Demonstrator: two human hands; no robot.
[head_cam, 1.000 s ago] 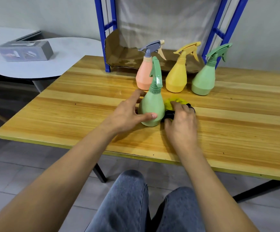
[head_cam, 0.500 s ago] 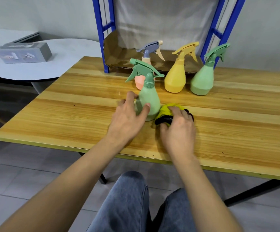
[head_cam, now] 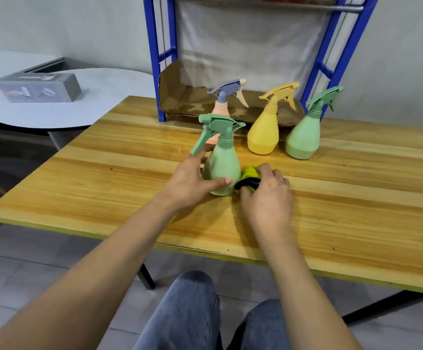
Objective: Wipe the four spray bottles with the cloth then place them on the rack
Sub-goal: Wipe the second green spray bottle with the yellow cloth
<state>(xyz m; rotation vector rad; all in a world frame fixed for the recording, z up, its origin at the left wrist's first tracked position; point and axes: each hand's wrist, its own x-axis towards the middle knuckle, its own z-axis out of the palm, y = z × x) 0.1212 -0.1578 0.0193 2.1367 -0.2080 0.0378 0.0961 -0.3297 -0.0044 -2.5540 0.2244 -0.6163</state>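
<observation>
Green bottle (head_cam: 221, 165) is steadied upright by the curled left hand (head_cam: 189, 183); beside it, the cloth (head_cam: 249, 176) is pinched by the right hand (head_cam: 266, 198) for wiping.

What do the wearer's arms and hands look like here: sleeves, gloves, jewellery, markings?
Both forearms are bare right up to the frame edge: no sleeves in view. The left hand and right hand wear no gloves, and no rings, watch, bands or markings show. Short plain fingernails. The only clothing visible is blue denim jeans on the knees.
</observation>
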